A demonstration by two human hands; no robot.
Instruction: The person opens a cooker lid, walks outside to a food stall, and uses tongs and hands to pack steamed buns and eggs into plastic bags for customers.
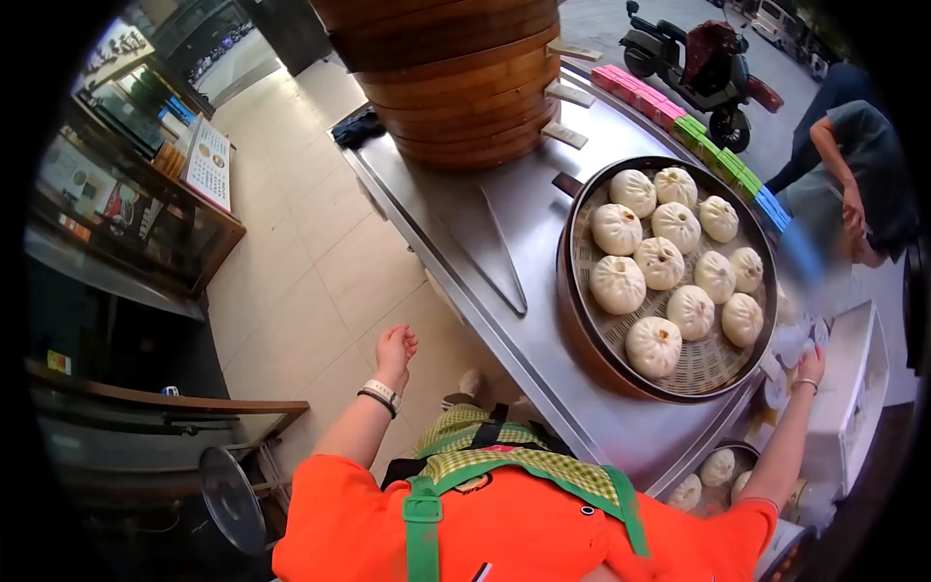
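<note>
My left hand hangs over the tiled floor beside the steel table, its fingers curled in with nothing in them. On the far right, my right hand reaches past the round steamer tray to some clear plastic beside a white box. Its fingers look closed, but what they hold is too small to make out. Several pleated steamed buns sit on the tray's slatted liner. A pair of metal tongs lies on the table to the left of the tray, apart from both hands.
Stacked bamboo steamers stand at the back of the steel table. Pink, green and blue packets line its far edge. More buns lie in a lower container near my right arm. Another person and a scooter are beyond.
</note>
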